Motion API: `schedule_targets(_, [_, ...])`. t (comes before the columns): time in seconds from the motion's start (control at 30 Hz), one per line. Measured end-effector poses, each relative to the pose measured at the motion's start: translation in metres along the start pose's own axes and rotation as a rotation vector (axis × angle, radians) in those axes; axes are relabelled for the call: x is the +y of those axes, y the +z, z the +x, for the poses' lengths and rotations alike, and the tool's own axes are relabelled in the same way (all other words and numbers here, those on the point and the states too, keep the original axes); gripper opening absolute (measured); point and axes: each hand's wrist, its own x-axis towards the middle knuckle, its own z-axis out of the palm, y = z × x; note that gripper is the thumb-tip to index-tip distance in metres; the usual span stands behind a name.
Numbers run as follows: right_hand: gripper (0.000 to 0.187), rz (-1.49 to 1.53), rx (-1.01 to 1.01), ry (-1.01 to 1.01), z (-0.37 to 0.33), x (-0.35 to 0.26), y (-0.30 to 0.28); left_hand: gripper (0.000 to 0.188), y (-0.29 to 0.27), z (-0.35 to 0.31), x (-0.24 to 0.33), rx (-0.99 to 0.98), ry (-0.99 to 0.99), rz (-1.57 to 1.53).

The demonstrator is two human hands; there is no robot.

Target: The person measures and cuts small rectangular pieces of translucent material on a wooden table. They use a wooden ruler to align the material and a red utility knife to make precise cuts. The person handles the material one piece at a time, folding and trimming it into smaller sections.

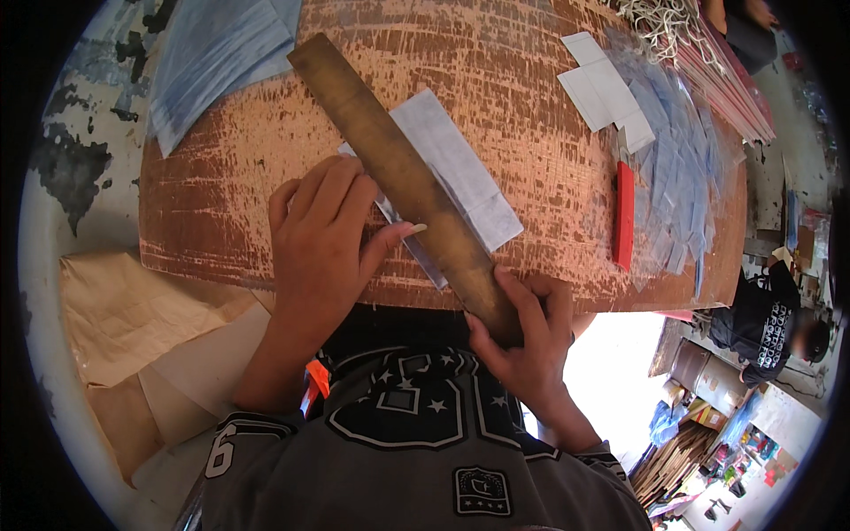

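As hands (320,217) (538,329) touch it, brown bar (413,193), reaching ahead

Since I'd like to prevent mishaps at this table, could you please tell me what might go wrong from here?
The brown bar reaches past the near edge of the table; pressing there with the right hand might tip it.
The pale sheet lies under the bar and could shift or crease if the bar slides.
The red cutter lies beside loose plastic strips and might snag them if moved.
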Motion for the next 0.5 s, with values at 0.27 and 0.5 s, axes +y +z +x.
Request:
schedule_targets(0.27, [0.067,-0.002,-0.013,0.018,-0.002,-0.0005,-0.0004,0.054,0.0015,-0.0003,-0.0006,0.009,0.014,0.008])
schedule_targets(0.5, [0.065,0.046,-0.035,0.033,0.0007,-0.0017,-0.0056,0.053,0.0066,-0.0041,-0.0008,0.031,0.008,-0.001])
